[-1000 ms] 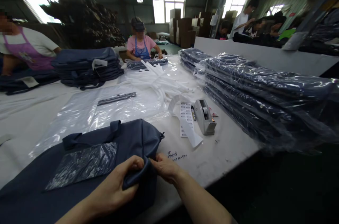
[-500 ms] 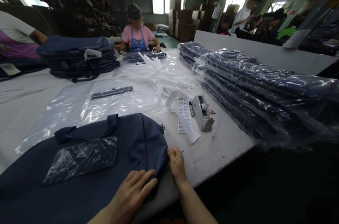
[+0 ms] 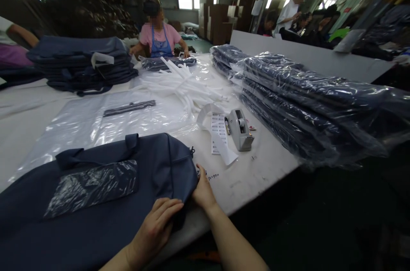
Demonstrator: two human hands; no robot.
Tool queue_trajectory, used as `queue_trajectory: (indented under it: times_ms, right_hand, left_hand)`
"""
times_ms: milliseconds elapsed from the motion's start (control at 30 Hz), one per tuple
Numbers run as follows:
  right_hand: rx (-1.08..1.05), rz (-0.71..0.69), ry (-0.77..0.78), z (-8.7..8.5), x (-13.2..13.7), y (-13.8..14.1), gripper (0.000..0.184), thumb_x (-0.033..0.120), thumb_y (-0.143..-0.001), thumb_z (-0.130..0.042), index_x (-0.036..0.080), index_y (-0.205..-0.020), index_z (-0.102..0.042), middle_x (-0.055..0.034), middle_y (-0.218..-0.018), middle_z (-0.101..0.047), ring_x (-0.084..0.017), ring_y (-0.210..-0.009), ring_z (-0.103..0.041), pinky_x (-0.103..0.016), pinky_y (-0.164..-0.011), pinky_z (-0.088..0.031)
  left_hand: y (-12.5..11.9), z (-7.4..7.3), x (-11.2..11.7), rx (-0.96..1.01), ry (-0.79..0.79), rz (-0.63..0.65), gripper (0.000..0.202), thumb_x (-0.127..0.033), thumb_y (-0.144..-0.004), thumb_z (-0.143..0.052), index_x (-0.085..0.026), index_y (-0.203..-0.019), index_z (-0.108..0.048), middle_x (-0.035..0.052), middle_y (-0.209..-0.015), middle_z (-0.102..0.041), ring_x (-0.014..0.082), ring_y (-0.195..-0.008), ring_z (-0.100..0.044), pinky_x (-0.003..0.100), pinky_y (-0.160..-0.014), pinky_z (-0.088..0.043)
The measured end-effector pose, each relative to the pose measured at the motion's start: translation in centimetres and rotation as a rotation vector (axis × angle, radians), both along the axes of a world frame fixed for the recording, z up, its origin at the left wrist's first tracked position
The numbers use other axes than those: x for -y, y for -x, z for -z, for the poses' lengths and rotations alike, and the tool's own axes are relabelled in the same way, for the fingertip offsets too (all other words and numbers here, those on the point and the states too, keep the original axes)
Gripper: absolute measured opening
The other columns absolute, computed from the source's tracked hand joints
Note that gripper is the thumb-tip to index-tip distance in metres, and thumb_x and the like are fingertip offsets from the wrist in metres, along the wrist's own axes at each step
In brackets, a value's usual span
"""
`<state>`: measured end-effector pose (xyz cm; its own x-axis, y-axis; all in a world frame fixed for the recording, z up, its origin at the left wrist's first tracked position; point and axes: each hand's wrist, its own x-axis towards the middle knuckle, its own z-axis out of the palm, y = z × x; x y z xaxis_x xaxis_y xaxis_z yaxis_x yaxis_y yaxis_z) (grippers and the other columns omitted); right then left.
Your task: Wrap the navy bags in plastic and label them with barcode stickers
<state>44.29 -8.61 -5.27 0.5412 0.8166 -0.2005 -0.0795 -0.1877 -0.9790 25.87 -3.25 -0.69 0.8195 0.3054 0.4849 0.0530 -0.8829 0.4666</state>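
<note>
Navy fabric bag (image 3: 153, 155) | left hand (image 3: 154, 227) lying open on it | right hand (image 3: 203, 190) flat against its end | neither gripping | table (image 3: 256, 181) beneath

Place: packing workshop in a factory, here we go!
Right under the fingers (image 3: 201, 189): long white tabletop (image 3: 265, 177).
Just beyond the fingers: tape dispenser (image 3: 240, 131), barcode label strip (image 3: 218, 134), stacks of plastic-wrapped navy bags (image 3: 307, 100).
Far past them: cardboard cartons (image 3: 215, 19), a co-worker (image 3: 159, 36) at the tabletop!

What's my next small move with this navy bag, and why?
I'd probably smooth the corner between your hands flat: your left hand rests on the navy bag, your right hand touches its zipper end, and the fabric below them looks folded under.
</note>
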Motion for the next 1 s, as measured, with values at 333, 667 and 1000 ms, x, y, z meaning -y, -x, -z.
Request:
queue_trajectory:
  times_ms: [333,667,1000]
  right_hand:
    - [-0.055,-0.073,0.025,-0.3,1.1,-4.4,0.048,0.021,-0.066,-0.064,0.019,-0.113,-0.060,-0.0045,-0.093,-0.071,-0.023,-0.091,-0.065,-0.039,-0.088,-0.049]
    - [0.785,-0.265,-0.200,-1.3,2.8,-7.8,0.032,0.016,-0.077,-0.057,0.026,-0.107,-0.064,-0.0055,-0.096,-0.064,-0.021,-0.092,-0.058,-0.044,-0.093,-0.042]
    - [1.501,-0.526,-0.193,-4.1,3.1,-7.8,0.026,0.006,-0.079,-0.044,0.022,-0.081,-0.064,-0.0076,-0.080,-0.061,-0.021,-0.077,-0.056,-0.033,-0.068,-0.046]
  left_hand:
    - [-0.3,-2.0,0.6,-0.318,-0.060,0.273,0.070,-0.006,-0.076,-0.047,-0.023,-0.143,-0.034,0.0082,-0.137,-0.051,0.0240,-0.127,-0.046,0.043,-0.106,-0.041]
    - [6.5,1.5,-2.5,-0.714,-0.061,0.152,0.090,-0.013,-0.063,-0.059,-0.043,-0.143,-0.029,-0.0009,-0.153,-0.025,0.0358,-0.141,-0.019,0.070,-0.109,-0.008]
    - [6.1,0.8,-2.9,-0.520,0.055,0.253,0.083,-0.018,-0.066,-0.063,-0.039,-0.141,-0.036,0.0013,-0.151,-0.031,0.0366,-0.140,-0.022,0.071,-0.108,-0.014]
